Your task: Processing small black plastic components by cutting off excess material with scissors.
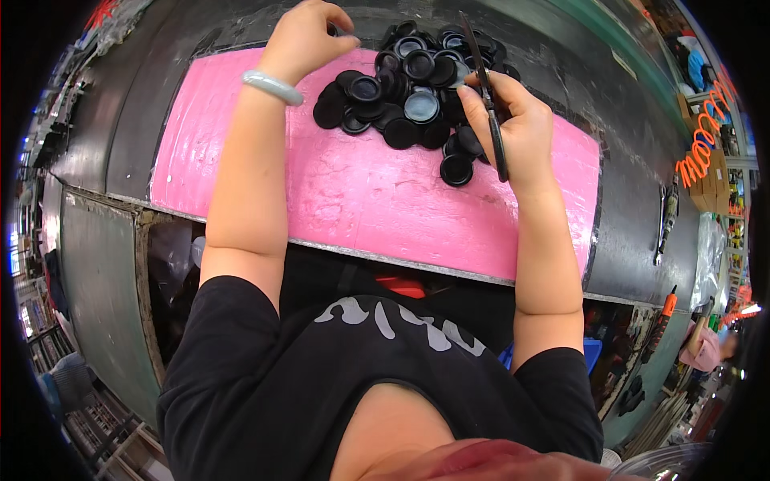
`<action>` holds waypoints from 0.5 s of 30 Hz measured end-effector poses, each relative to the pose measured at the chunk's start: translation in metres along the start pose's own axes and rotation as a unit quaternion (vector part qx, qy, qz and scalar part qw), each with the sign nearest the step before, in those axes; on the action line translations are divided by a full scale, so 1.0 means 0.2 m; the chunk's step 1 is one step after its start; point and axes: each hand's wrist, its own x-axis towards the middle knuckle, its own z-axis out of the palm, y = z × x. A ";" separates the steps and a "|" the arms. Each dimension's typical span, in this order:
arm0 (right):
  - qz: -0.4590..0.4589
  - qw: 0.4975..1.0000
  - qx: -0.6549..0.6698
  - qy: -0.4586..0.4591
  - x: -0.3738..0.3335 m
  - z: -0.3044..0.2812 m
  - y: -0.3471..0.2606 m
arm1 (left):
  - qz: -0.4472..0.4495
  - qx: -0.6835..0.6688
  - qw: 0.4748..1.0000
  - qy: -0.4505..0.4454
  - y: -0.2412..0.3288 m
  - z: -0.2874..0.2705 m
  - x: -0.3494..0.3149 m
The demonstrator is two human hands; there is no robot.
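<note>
A pile of round black plastic caps (421,106) lies on a pink sheet (361,192) at the far side of the bench. My right hand (521,128) is closed around a slim dark knife (492,120), its narrow pointed end angled away from me above the right of the pile. To the left of the pile, my left hand (309,36) is raised with its fingers curled in. A small black piece (332,30) shows between its thumb and fingers; most of it is hidden, so its kind is unclear.
Dark bench top (642,232) surrounds the pink sheet. A coiled orange hose (699,144) hangs at the right, above an orange-and-black tool (663,317) by the bench's edge. Cardboard boxes (709,188) stand beyond. A person in pink (703,346) is farther off.
</note>
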 end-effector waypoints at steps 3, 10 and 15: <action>-0.002 1.000 -0.006 0.004 0.00 0.00 0.01 | 0.044 -0.123 0.952 -0.277 0.18 -0.12 -0.07; -0.013 1.000 -0.006 -0.004 0.00 0.01 0.03 | 0.027 -0.042 0.957 -0.285 0.16 -0.03 -0.08; -0.007 1.000 0.008 -0.003 0.00 0.01 0.06 | -0.033 -0.205 0.954 -0.216 0.16 -0.10 -0.04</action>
